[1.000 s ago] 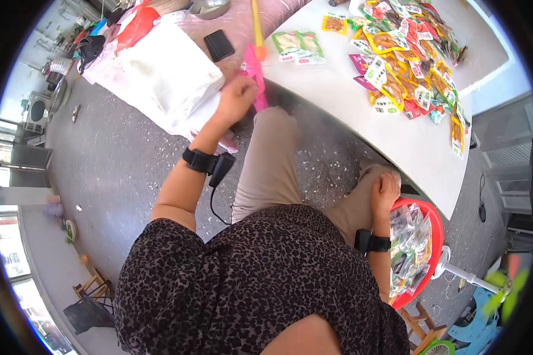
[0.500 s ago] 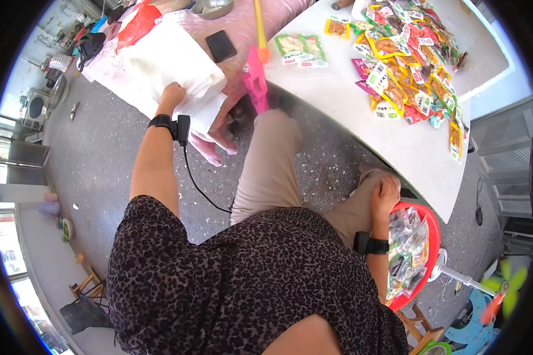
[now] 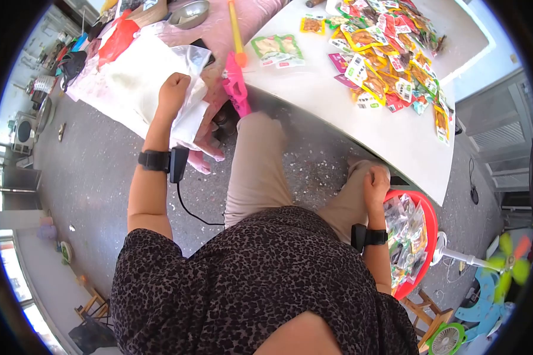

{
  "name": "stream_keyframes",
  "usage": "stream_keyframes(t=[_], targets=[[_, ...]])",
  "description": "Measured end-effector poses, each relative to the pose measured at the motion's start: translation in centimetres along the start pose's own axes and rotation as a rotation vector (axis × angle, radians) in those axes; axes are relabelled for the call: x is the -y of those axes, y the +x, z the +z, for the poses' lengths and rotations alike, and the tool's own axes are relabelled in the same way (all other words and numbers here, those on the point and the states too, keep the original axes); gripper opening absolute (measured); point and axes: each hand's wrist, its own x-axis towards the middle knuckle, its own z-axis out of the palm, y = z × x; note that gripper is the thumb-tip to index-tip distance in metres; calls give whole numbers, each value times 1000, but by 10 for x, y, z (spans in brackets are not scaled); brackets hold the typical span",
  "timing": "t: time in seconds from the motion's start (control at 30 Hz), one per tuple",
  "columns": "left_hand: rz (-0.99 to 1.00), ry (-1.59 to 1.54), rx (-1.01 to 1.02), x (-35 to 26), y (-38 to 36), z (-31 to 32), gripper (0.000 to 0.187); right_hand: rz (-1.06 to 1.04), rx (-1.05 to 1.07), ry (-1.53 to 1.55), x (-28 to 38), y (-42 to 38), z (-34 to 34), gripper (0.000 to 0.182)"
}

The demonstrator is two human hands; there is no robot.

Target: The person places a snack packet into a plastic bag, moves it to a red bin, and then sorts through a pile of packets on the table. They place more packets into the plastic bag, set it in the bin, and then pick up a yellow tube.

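Observation:
My left hand (image 3: pixel 173 94) is closed in a pinch on the edge of a clear plastic bag (image 3: pixel 196 59). The bag stands up partly off a stack of white bags or sheets (image 3: pixel 145 83) on the pink-covered table. Part of the bag's edge is hidden behind my fingers. My right hand (image 3: pixel 376 184) rests on my right knee, its fingers curled in and nothing seen in them. Just beside that knee stands a red basin (image 3: pixel 430 236), filled with clear packets (image 3: pixel 406 231).
A white table (image 3: pixel 331 100) carries a heap of snack packets (image 3: pixel 388 59) and a few flat packets (image 3: pixel 277 49). A pink and yellow toy-like tool (image 3: pixel 236 83) lies between the tables. A metal bowl (image 3: pixel 189 14) sits behind. A fan (image 3: pixel 506 266) stands at right.
My left hand has lifted a clear bag up from the white stack, and it now covers part of the black wallet-like item. My right hand stays on the knee, its fingers more curled.

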Motion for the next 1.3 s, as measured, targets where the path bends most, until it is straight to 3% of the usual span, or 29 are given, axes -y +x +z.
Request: stream_keyframes(t=[0.1,0.17,0.3,0.63,0.73,0.83,0.93,1.03,1.07,1.17,1.2,1.27,1.3], targets=[[106,75,90,-46,-30,40,18,171,0,357,31,15,-2,15],[275,86,95,-71,-53,69,16,387,201,772,61,29,-9,18],[362,-8,269,-93,-93,124,15,259,294,909,119,56,-12,21],[293,-72,441,-105,-128,158,14,490,455,1295,144,66,12,18],[259,-59,316,-110,-134,158,24,515,452,1372,144,68,8,17],[442,-117,426,-121,-145,153,37,488,477,1485,148,73,0,17],[467,-151,570,-130,-151,147,33,462,577,1570,142,75,3,17],[623,-174,534,-119,-147,153,23,494,643,1495,141,76,-15,16],[579,-201,502,-117,-143,150,22,511,656,1448,144,77,-27,16],[455,-322,372,-110,-118,130,17,285,365,1278,127,86,-64,13],[249,-430,395,-114,-106,114,15,182,266,1220,120,95,-87,12],[150,-914,332,-124,-86,85,18,3,43,1127,111,113,-148,12],[213,-660,183,-130,-76,60,21,-65,-131,1132,109,117,-176,13]])
